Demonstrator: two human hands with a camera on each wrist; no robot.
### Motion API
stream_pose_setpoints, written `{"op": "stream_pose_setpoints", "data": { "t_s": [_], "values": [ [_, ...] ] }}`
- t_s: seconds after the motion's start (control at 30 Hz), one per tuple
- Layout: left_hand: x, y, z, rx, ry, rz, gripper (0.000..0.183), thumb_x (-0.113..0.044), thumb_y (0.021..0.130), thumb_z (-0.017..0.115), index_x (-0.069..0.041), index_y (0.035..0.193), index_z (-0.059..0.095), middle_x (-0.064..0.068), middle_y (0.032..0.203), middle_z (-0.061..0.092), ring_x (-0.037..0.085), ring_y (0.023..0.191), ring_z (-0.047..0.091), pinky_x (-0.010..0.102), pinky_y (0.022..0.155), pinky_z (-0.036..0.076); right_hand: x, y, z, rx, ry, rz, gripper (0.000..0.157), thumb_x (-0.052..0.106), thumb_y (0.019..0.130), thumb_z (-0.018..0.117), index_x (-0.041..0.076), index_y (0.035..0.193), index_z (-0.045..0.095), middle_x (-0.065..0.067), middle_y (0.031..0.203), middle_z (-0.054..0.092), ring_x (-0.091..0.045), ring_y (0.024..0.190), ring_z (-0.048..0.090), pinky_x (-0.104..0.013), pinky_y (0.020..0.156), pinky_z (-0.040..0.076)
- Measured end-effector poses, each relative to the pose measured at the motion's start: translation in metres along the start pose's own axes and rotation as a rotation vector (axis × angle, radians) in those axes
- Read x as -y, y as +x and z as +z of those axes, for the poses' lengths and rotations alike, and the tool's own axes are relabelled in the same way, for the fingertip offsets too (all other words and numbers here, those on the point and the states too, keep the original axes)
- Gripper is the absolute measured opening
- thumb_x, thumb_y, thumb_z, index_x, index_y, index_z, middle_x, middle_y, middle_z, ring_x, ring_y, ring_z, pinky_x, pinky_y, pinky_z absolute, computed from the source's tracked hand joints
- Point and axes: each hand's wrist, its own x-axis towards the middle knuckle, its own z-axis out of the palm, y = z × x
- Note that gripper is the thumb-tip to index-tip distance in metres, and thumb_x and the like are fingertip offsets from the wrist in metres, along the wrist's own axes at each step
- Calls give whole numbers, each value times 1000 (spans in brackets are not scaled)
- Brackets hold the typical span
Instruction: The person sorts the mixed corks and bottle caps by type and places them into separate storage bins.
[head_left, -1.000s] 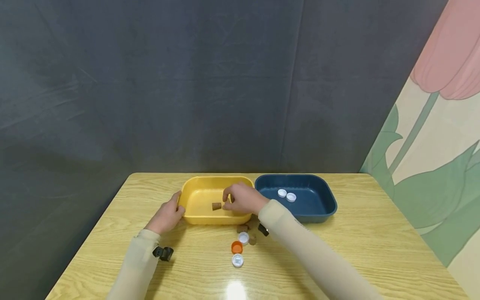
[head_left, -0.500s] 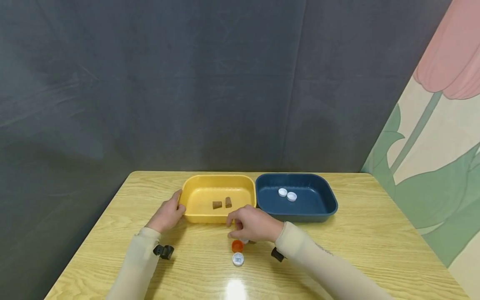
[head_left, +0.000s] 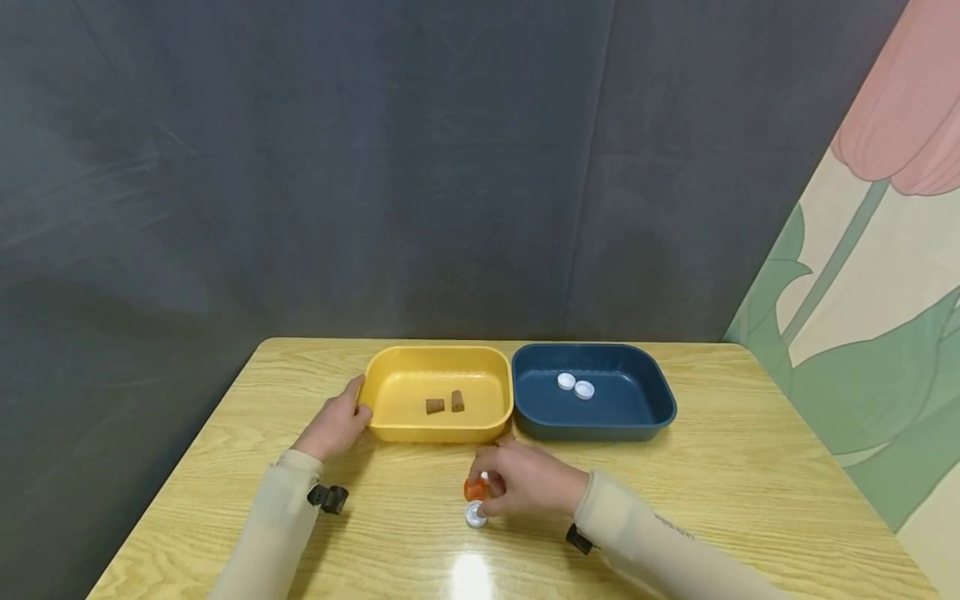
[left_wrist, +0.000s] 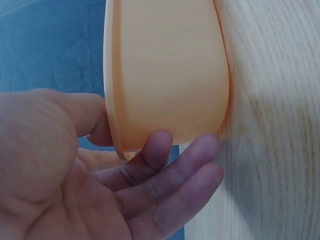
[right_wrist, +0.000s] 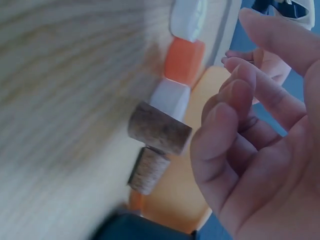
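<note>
My left hand [head_left: 333, 421] holds the left end of a yellow tray [head_left: 438, 434], thumb at the rim and fingertips against the outer wall [left_wrist: 170, 75]. Over the table in front of the trays hovers my right hand [head_left: 527, 477], fingers loosely bent with nothing between them. Below it, in the right wrist view, an orange bottle cap [right_wrist: 184, 61] lies between a white cap [right_wrist: 187, 19] and another white cap [right_wrist: 171, 98]. Two corks, one larger [right_wrist: 159, 129] and one shorter [right_wrist: 149, 170], continue the row; in the head view the hand hides them.
Inside the yellow tray lie two corks, one sideways [head_left: 435, 406] and one pointing forward [head_left: 457, 401]. A dark blue tray [head_left: 600, 433] adjoins it on the right, with two white caps [head_left: 575, 385] inside. A dark curtain [head_left: 450, 167] hangs behind the wooden table [head_left: 750, 467].
My right hand has let go of a cork in the yellow tray, then come back toward me over the caps. The left hand keeps its hold on the tray.
</note>
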Motion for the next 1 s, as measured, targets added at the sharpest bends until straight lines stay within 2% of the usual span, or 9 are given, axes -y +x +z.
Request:
{"op": "stream_pose_setpoints", "data": {
  "t_s": [0.17,0.3,0.53,1.0],
  "values": [
    [0,0,0,3,-1,-1,65,-11,99,39,11,155,14,6,75,50,17,60,44,32,65,40,-2,-3,7,55,56,25,29,21,81,81,16,108,73,17,63,50,6,58,46,-15,59,41],
    [-1,-1,1,11,-3,-10,65,-11,99,39,10,155,14,6,75,49,17,60,44,32,65,39,-3,-3,11,83,56,31,33,21,79,82,18,111,73,17,62,48,6,58,45,-15,60,40],
    [-2,-2,0,4,-6,-11,65,-10,99,39,11,155,14,6,74,49,17,60,44,32,62,39,-4,-4,16,97,45,1,34,19,80,82,18,112,72,16,62,45,6,57,41,-13,57,36],
    [-3,-1,-1,22,-11,-28,66,-10,100,39,10,156,12,5,70,52,15,55,42,30,57,39,-3,-1,21,120,-4,12,35,16,85,78,22,119,73,15,65,44,3,59,38,-15,55,32]
  ]
}}
